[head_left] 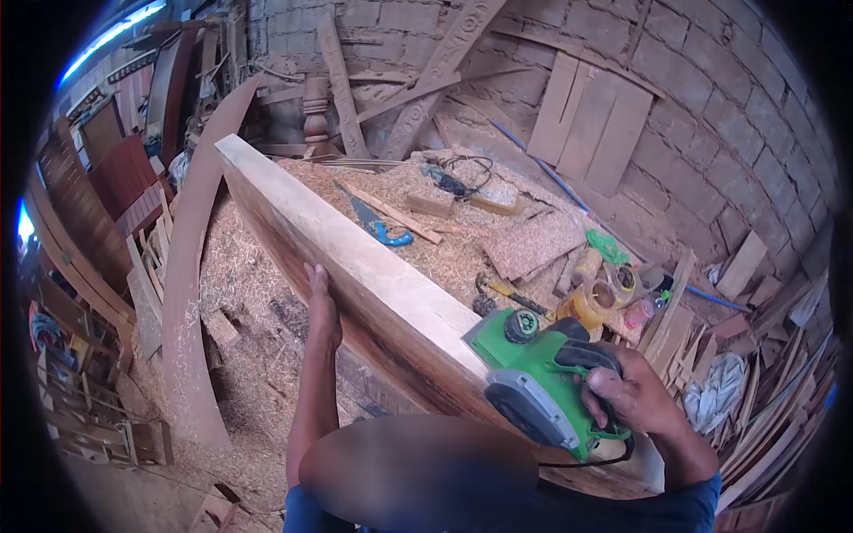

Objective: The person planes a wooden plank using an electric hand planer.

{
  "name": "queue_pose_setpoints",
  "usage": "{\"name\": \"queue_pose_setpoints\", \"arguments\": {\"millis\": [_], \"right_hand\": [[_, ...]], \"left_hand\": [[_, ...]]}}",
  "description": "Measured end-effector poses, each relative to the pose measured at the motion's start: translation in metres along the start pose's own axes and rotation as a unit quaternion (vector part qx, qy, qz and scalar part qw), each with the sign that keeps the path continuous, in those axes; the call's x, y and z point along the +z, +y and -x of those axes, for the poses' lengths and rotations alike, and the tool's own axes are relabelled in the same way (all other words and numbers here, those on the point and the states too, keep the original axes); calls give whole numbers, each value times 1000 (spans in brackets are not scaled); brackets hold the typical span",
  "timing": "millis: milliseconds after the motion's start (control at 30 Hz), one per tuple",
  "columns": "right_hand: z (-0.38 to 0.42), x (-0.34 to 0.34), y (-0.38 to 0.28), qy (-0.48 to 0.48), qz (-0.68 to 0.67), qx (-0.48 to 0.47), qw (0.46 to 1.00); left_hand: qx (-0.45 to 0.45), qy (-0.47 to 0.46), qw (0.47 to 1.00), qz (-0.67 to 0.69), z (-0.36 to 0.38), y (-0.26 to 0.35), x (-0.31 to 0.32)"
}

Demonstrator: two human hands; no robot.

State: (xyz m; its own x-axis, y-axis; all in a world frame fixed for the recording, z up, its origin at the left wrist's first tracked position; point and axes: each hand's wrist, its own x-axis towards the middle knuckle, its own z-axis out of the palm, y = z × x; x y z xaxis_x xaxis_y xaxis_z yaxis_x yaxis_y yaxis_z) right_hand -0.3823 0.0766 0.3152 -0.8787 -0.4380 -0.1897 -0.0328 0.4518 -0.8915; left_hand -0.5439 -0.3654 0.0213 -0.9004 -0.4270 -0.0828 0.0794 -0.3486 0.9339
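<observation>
A long thick wooden plank [338, 235] stands on edge and runs from the far left toward me. My left hand [322, 306] rests flat against its left face, fingers on the top edge. My right hand [633, 391] grips the black handle of a green and grey electric planer [542, 382], which sits on the plank's top edge near me.
The workbench [462, 258] behind the plank is covered in wood shavings, with a blue-handled saw [378, 224], a power tool with cord [449, 178], a hammer [511, 293] and containers [604, 289]. Curved boards [191, 266] lean at left. Scrap planks [755, 391] pile at right by a brick wall [711, 107].
</observation>
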Motion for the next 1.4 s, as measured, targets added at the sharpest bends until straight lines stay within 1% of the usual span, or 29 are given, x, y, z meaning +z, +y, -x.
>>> {"name": "queue_pose_setpoints", "arguments": {"millis": [100,133,233,300,333,433,467,667,800,967,1067,1167,1200,1267,1400], "right_hand": [[-20,7,-6,-7,-3,-4,1000],[-31,7,-6,-15,32,1,999],[-89,29,-32,-35,9,-23,999],[-121,41,-45,-46,33,-26,998],[-138,47,-52,-53,47,-32,997],[-192,72,-73,-47,17,-7,999],[-210,80,-78,-47,20,-36,998],[-312,119,-112,-62,36,-78,994],[-369,146,-129,-50,33,-83,995],[-436,177,-151,-53,14,-87,995],[-475,198,-171,-42,-2,-94,995],[-526,217,-184,-42,-9,-104,994],[-537,222,-193,-51,-3,-102,993],[-566,237,-204,-55,-36,-121,991],[-630,267,-224,-54,-57,-142,987]], "left_hand": [[-16,1,1000,-1,3,3,2],[-21,5,1000,-2,9,10,4],[-33,-7,999,-19,22,27,9],[-41,-15,999,-13,25,29,9],[-41,-17,999,-10,24,29,8],[-7,-11,999,-39,10,8,-3],[-4,-11,999,-36,9,4,-6],[-16,-13,1000,-16,19,21,-1],[-11,-17,999,-36,18,23,-5],[-10,-49,994,-100,21,37,-14],[-15,-74,986,-151,19,35,-28],[-109,-83,991,-1,27,53,-34],[-109,-83,990,12,26,50,-40],[-117,-85,989,37,31,42,-52],[-120,-95,988,-1,26,26,-74]]}}
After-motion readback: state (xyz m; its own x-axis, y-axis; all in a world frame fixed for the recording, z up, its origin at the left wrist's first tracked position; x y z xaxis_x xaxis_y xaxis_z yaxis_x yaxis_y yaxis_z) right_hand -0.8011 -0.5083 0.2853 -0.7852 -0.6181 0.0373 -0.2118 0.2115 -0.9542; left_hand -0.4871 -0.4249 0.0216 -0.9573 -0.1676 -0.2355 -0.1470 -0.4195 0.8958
